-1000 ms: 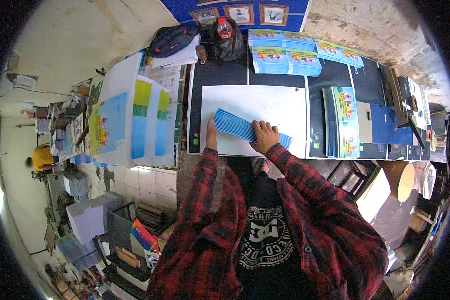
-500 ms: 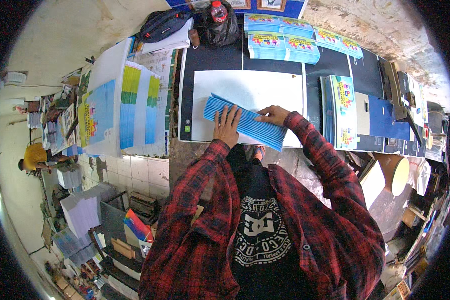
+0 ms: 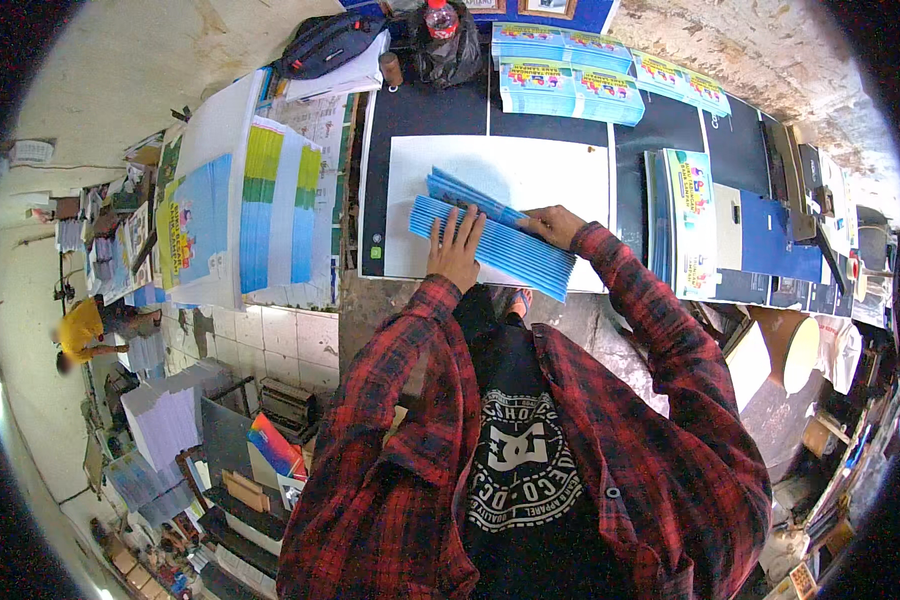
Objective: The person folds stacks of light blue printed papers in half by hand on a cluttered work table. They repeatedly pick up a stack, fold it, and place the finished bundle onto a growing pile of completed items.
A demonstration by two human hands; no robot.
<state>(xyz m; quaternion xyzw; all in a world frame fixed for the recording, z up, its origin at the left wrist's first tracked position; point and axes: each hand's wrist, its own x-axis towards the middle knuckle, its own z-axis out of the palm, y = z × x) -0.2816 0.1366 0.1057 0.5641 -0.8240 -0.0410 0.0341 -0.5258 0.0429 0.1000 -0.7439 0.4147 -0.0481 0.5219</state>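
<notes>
A fanned row of light-blue booklets (image 3: 520,250) lies slantwise on a white board (image 3: 560,160) in front of me. My left hand (image 3: 456,248) rests on the left part of the row, fingers stretched out and apart. At the far side, my right hand (image 3: 552,226) pinches the right end of a booklet (image 3: 470,193) that is lifted away from the others. A narrow gap shows between this booklet and the row. The fingertips of the right hand are partly hidden behind it.
Stacks of printed booklets (image 3: 570,92) line the table's far side, and another stack (image 3: 685,220) stands to the right. Fanned blue-green sheets (image 3: 260,220) lie on the left table. A bottle (image 3: 440,18) sits in a black plastic bag (image 3: 448,60). A person in yellow (image 3: 82,325) is far left.
One booklet has come up off the far edge of the row, held by my right hand, which moved slightly right. My left hand stays on the row.
</notes>
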